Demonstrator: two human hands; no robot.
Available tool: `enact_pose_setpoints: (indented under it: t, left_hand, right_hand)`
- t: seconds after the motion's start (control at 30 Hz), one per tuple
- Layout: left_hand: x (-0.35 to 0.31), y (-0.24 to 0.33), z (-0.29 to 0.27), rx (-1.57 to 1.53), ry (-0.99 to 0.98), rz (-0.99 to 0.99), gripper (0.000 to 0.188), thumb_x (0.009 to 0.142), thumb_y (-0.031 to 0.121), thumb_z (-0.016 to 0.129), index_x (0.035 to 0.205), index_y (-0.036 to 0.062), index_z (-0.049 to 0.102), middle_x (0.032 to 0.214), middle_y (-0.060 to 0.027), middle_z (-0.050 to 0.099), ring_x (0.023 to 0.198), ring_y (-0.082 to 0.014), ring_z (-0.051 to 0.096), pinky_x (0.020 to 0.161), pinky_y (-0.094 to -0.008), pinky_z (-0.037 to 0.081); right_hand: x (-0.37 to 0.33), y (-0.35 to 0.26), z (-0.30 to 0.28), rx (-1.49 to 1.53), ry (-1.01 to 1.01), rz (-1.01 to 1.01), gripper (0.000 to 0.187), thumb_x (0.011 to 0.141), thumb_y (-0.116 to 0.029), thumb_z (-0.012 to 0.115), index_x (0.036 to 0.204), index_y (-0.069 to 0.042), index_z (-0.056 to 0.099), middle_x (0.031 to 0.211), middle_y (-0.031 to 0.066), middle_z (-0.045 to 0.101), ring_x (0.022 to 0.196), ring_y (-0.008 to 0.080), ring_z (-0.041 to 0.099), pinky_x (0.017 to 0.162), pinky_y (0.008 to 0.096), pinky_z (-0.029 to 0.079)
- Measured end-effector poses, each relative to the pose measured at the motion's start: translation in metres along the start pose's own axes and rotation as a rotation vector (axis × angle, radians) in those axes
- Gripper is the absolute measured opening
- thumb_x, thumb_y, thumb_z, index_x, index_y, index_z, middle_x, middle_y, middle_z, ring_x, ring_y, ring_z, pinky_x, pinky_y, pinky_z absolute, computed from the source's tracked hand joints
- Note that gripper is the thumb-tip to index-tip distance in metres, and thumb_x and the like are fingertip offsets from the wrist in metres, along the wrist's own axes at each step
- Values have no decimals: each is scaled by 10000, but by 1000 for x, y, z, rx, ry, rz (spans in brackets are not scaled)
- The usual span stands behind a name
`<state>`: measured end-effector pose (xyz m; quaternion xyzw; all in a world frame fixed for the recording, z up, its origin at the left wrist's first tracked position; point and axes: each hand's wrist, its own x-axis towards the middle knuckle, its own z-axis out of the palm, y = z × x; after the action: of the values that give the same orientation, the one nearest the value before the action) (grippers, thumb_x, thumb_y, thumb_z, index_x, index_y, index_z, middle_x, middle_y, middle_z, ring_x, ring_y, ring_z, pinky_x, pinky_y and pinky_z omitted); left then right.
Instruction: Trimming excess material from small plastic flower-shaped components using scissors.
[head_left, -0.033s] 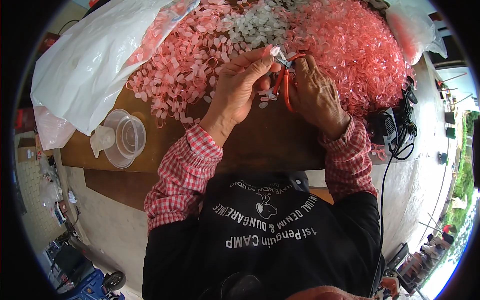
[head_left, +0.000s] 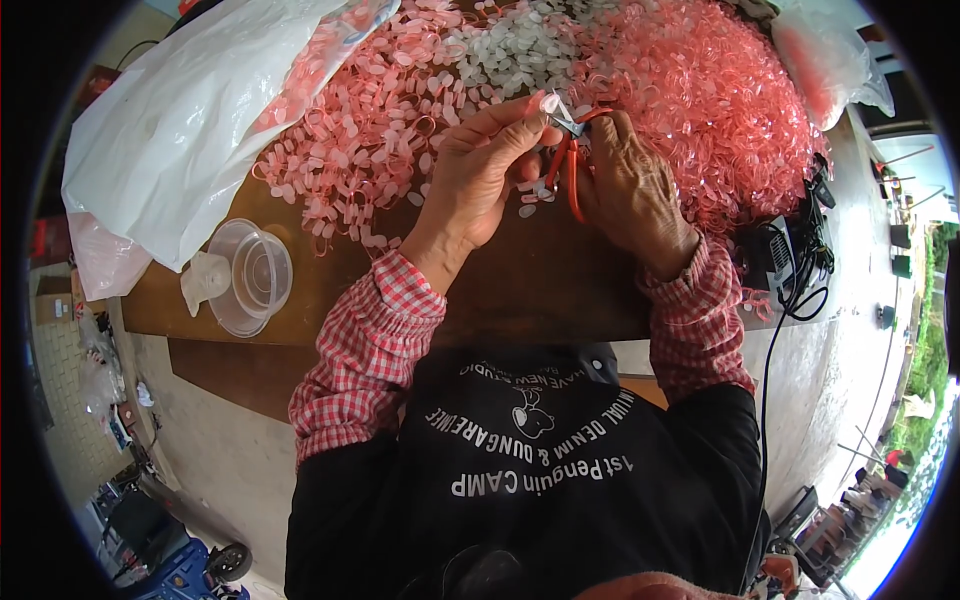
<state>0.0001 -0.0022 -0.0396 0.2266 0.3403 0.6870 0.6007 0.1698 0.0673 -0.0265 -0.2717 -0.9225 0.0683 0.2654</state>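
I see the left hand [head_left: 470,180] pinching a small pale piece [head_left: 549,103], right hand [head_left: 637,180] wrapped round red-handled snips [head_left: 573,180]. Blades [head_left: 566,121] near left fingertips [head_left: 533,124]: a slip could nick skin.

The brown table [head_left: 540,300] carries a white bag [head_left: 190,130], a clear tub [head_left: 286,272] and two pink heaps [head_left: 700,110] (the right one denser), with pale pieces [head_left: 515,48] between them.
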Motion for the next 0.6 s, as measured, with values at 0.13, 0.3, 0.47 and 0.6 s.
enact_pose_setpoints:
  t: [0.13,0.3,0.47,0.6]
  left_hand:
    - [-2,-1,4,26,29,14,227,883,169,701,1092,82,689,890,-60,700,649,-67,570,572,-191,461]
    - [-4,1,4,32,48,-4,213,884,179,702,1075,84,694,874,-48,703,696,-64,592,574,-192,456]
    - [-2,1,2,-7,43,-6,209,884,187,705,1065,83,699,879,-44,702,720,-67,599,581,-195,454]
    - [0,3,-3,-34,34,-35,221,882,191,707,1071,77,701,902,-42,699,760,-86,613,595,-203,453]
  right_hand:
    - [2,-5,-3,7,29,33,333,838,-115,632,1087,41,476,959,238,515,771,416,585,626,473,483]
    - [4,-6,-3,-14,16,52,306,843,-114,629,1074,27,487,949,227,520,753,410,588,605,464,483]
    - [6,-9,-4,30,30,85,204,853,-129,636,984,-23,520,884,172,554,708,390,592,551,442,475]
    - [3,-2,2,21,17,114,183,859,-156,650,894,-32,520,805,162,561,689,387,588,553,440,465]
